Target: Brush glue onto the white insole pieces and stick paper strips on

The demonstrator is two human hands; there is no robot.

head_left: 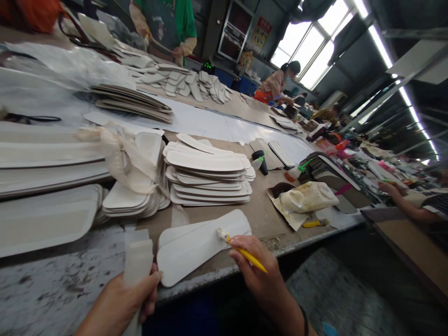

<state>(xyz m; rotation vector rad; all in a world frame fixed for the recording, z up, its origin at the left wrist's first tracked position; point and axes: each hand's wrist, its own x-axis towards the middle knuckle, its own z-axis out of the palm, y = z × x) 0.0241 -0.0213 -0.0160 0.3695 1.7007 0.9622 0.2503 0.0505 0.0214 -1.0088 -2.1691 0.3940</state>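
In my right hand (257,266) is a small brush (247,258) with a yellow handle, its whitish bristles over the white rounded panel (196,249). Whether the bristles touch the surface I cannot tell. Another panel lies partly under this one at the table's front edge. My left hand (129,291) grips several pale translucent strips (138,261) between thumb and fingers, with the thumb tip close to the panel's left end. Behind the panel rises a stack of similar white panels (210,182).
More panels (45,219) and a crumpled cream cloth (122,158) occupy the left. Rightward lie a glue-stained plastic container (308,198), a second yellow brush (315,224) and small bottles (258,162). Co-workers stand across the table (168,28) and farther back (276,86).
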